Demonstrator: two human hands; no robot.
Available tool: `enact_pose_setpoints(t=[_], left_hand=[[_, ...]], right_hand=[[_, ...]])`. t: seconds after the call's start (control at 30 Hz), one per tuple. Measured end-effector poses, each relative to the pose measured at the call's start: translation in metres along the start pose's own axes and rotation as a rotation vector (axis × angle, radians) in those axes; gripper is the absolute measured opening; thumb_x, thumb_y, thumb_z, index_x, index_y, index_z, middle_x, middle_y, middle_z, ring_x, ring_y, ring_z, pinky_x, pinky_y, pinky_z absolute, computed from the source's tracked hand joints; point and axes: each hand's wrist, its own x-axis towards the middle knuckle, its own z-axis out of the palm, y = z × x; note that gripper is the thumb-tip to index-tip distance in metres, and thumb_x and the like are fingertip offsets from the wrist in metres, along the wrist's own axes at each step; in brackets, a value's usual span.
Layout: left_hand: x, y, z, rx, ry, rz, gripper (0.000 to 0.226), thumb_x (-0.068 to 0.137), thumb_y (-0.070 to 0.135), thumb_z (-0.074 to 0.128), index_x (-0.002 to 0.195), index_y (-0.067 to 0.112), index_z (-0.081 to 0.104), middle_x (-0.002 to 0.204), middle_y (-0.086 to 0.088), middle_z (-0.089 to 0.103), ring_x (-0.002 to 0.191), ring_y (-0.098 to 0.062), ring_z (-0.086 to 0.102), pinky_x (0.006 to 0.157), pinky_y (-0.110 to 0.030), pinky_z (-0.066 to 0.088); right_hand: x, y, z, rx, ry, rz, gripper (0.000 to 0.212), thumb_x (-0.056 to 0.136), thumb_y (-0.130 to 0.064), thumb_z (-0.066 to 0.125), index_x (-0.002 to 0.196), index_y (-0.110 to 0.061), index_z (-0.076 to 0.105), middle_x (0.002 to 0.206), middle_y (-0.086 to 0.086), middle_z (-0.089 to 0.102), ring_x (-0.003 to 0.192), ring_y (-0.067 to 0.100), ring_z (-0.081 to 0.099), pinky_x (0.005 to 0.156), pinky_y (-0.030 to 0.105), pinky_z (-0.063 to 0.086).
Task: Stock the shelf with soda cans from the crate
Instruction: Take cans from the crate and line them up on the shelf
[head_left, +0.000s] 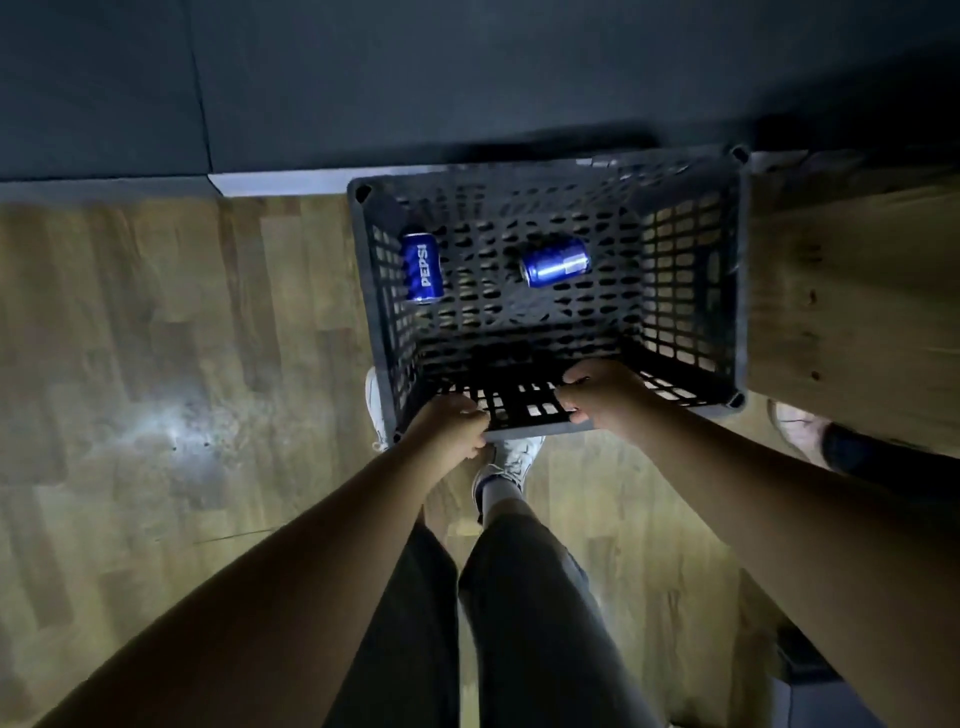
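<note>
A dark wall (415, 78) with a pale baseboard (280, 183) is running just behind the black crate (744, 291), and a wooden unit (852, 291) is standing just beside the crate's right wall. The crate itself is sitting over a wooden floor (182, 338), with a pale shoe (514, 454) showing below its near rim.

Both cans are lying on their sides on the crate's bottom, well apart. The Pepsi can (422, 267) is resting against the crate's left wall, its long axis running near to far along that wall. The second can (555, 262) is lying near the crate's middle, its long axis crossing left to right, slightly slanted.

The left hand (449, 434) and right hand (602, 395) are each gripping the crate's near rim, fingers curled over it.
</note>
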Motion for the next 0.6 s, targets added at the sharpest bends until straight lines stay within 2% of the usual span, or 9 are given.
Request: enact_pose_setpoints(t=[0.07, 0.17, 0.27, 0.33, 0.4, 0.43, 0.47, 0.53, 0.6], left_hand=[[0.035, -0.005, -0.003, 0.015, -0.002, -0.085, 0.037, 0.101, 0.011, 0.039, 0.134, -0.004, 0.043, 0.126, -0.021, 0.057, 0.115, -0.032, 0.057, 0.075, -0.023, 0.050], [0.087, -0.015, -0.013, 0.022, 0.040, -0.156, 0.034, 0.102, 0.011, 0.035, 0.132, -0.003, 0.044, 0.126, -0.022, 0.057, 0.116, -0.031, 0.056, 0.076, -0.028, 0.043], [0.136, -0.021, -0.023, 0.075, 0.101, -0.122, 0.016, 0.101, 0.011, 0.039, 0.099, 0.005, 0.054, 0.091, -0.015, 0.060, 0.087, -0.027, 0.059, 0.066, -0.027, 0.042], [0.164, -0.020, -0.024, 0.101, 0.129, -0.095, 0.011, 0.099, 0.013, 0.042, 0.094, 0.008, 0.050, 0.086, -0.013, 0.057, 0.080, -0.024, 0.055, 0.064, -0.027, 0.045], [0.193, -0.015, -0.021, 0.092, 0.114, 0.010, 0.018, 0.098, 0.009, 0.044, 0.081, 0.009, 0.051, 0.079, -0.013, 0.055, 0.070, -0.022, 0.053, 0.052, -0.017, 0.044], [0.206, -0.014, -0.019, 0.108, 0.128, 0.060, 0.025, 0.097, 0.008, 0.045, 0.073, 0.012, 0.049, 0.074, -0.012, 0.053, 0.069, -0.022, 0.052, 0.053, -0.017, 0.044], [0.220, -0.014, -0.017, 0.141, 0.160, 0.095, 0.029, 0.096, 0.008, 0.046, 0.068, 0.016, 0.047, 0.072, -0.009, 0.052, 0.073, -0.024, 0.053, 0.062, -0.022, 0.045], [0.243, -0.015, -0.014, 0.219, 0.189, 0.119, 0.033, 0.095, 0.010, 0.047, 0.064, 0.020, 0.043, 0.072, -0.006, 0.051, 0.083, -0.024, 0.051, 0.080, -0.035, 0.045], [0.263, -0.023, -0.011, 0.256, 0.157, 0.104, 0.033, 0.095, 0.011, 0.047, 0.064, 0.020, 0.042, 0.073, -0.005, 0.051, 0.085, -0.024, 0.050, 0.084, -0.039, 0.045]], right_hand=[[0.040, 0.018, 0.010, -0.040, 0.062, -0.004, 0.028, 0.084, -0.005, 0.056, 0.060, -0.016, 0.045, 0.065, 0.012, 0.046, 0.061, 0.022, 0.048, 0.059, 0.027, 0.035], [0.088, 0.033, 0.018, 0.070, 0.203, 0.012, 0.013, 0.086, -0.005, 0.056, 0.082, -0.017, 0.061, 0.076, 0.008, 0.058, 0.070, 0.023, 0.056, 0.064, 0.030, 0.048], [0.134, 0.045, 0.024, 0.152, 0.083, 0.066, 0.025, 0.091, -0.001, 0.051, 0.069, -0.014, 0.049, 0.070, 0.009, 0.052, 0.061, 0.018, 0.051, 0.058, 0.021, 0.047], [0.160, 0.052, 0.032, 0.065, 0.018, 0.084, 0.025, 0.089, -0.001, 0.051, 0.065, -0.007, 0.051, 0.066, 0.015, 0.052, 0.062, 0.027, 0.054, 0.061, 0.027, 0.050], [0.181, 0.058, 0.039, -0.077, 0.041, 0.073, 0.013, 0.089, -0.005, 0.054, 0.087, 0.004, 0.064, 0.081, 0.023, 0.059, 0.081, 0.034, 0.062, 0.074, 0.035, 0.049], [0.188, 0.058, 0.041, -0.135, 0.036, 0.069, 0.020, 0.090, -0.007, 0.054, 0.101, 0.006, 0.065, 0.090, 0.022, 0.060, 0.088, 0.032, 0.061, 0.074, 0.030, 0.045], [0.195, 0.058, 0.044, -0.168, 0.037, 0.057, 0.025, 0.092, -0.010, 0.053, 0.109, 0.005, 0.063, 0.098, 0.021, 0.061, 0.090, 0.027, 0.057, 0.073, 0.026, 0.040], [0.211, 0.056, 0.048, -0.128, 0.091, 0.036, 0.026, 0.093, -0.012, 0.051, 0.112, 0.002, 0.063, 0.110, 0.022, 0.063, 0.091, 0.025, 0.055, 0.072, 0.025, 0.037], [0.225, 0.045, 0.054, -0.026, 0.243, -0.004, 0.026, 0.091, -0.010, 0.049, 0.112, -0.002, 0.062, 0.107, 0.021, 0.064, 0.093, 0.031, 0.058, 0.064, 0.024, 0.037]])
